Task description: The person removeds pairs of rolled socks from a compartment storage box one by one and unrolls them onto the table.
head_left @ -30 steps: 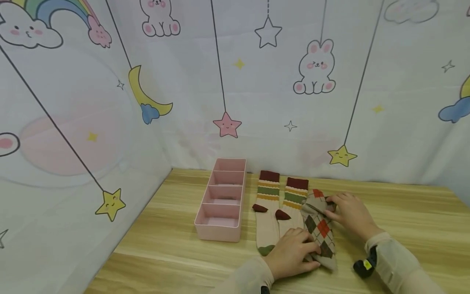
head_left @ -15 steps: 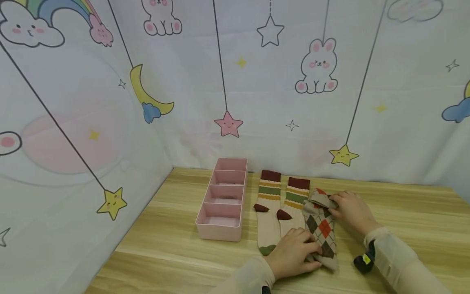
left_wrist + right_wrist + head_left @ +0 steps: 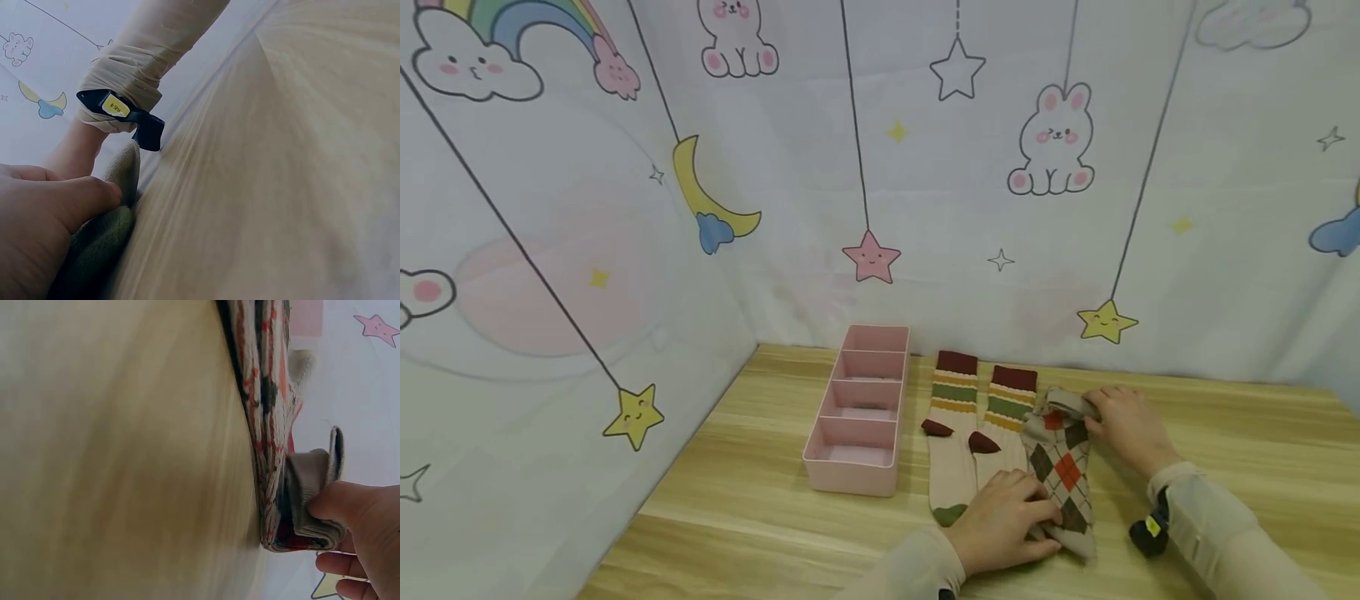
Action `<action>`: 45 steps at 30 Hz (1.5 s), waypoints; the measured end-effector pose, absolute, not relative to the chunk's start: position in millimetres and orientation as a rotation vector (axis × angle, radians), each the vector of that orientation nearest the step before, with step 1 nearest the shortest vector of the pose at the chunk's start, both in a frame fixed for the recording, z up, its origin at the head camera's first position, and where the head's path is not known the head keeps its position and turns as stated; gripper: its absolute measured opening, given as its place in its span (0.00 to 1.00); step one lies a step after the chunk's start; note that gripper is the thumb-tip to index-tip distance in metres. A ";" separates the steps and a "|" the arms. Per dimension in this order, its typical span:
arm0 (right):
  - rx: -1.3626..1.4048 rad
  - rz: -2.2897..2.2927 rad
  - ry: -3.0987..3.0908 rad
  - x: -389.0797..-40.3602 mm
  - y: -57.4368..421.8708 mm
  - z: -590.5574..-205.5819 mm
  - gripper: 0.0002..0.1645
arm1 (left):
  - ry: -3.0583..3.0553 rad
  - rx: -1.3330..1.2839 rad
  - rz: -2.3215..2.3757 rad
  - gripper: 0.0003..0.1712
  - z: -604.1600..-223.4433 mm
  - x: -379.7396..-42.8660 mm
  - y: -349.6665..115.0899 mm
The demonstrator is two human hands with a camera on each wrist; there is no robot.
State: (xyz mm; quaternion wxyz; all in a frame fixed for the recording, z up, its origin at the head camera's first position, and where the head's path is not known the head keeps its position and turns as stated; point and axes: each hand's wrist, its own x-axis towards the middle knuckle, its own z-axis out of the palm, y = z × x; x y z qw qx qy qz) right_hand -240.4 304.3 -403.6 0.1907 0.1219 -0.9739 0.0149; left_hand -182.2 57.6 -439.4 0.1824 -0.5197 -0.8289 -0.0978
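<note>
Grey-beige argyle socks (image 3: 1060, 467), stacked in layers with red and dark diamonds, lie lengthwise on the table. At their far end my right hand (image 3: 1131, 429) pinches the folded-over cuff (image 3: 310, 481), its thumb on the ribbed fabric and its fingers behind. My left hand (image 3: 1003, 521) holds the near toe end, fingers curled over it and the thumb at its edge; in the left wrist view the thumb meets the grey toe (image 3: 124, 169). Left of them lie two cream socks with striped maroon cuffs, one outer sock (image 3: 951, 467) and one inner sock (image 3: 1009, 454) partly under my left hand.
A pink four-section box (image 3: 852, 479) stands left of the socks on the wood-grain table (image 3: 730, 500). Behind and at the left hangs a white cartoon-print cloth (image 3: 797, 167). Dark camera mounts sit on both wrists, the right mount (image 3: 1150, 533) close above the tabletop.
My right hand has moved slightly away and right, carrying the argyle cuff into a fold at the far end. My left hand stays at the toe end.
</note>
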 end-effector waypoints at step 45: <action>0.238 0.240 -2.800 -286.6 335.0 -404.7 0.18 | -2.360 -1.484 -0.259 0.12 -437.6 -182.0 57.5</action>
